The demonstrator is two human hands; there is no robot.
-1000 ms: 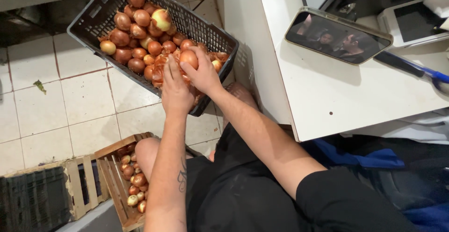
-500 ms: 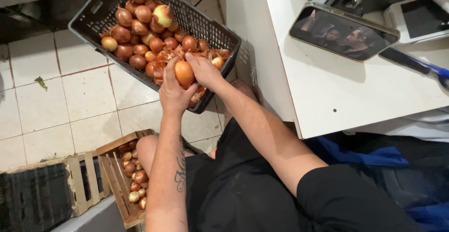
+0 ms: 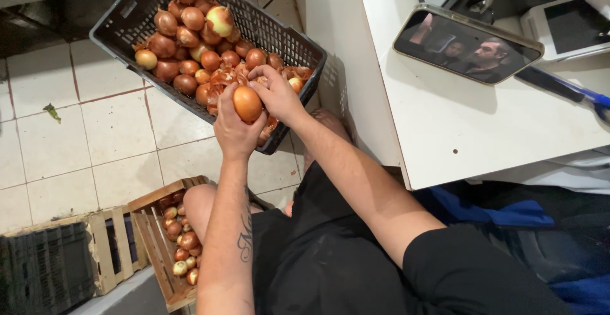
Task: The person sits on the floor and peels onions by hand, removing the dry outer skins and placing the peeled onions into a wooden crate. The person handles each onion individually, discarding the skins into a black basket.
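My left hand (image 3: 233, 129) grips a round orange-brown onion (image 3: 247, 103) from below, just above the near rim of a dark plastic crate (image 3: 127, 16). My right hand (image 3: 274, 92) is closed over the top of the same onion, fingers at its upper side. The crate is tilted on the tiled floor and holds several onions (image 3: 184, 41) with loose skins among them.
A wooden crate (image 3: 152, 226) with several small onions stands by my left knee, a dark crate (image 3: 38, 273) beside it. A white counter (image 3: 445, 124) at right carries a phone (image 3: 467, 45), a second device (image 3: 569, 26) and a blue-handled tool (image 3: 559, 86).
Both hands have lifted one onion out of the pile in the dark crate and drawn it slightly toward me; the camera has shifted a little.
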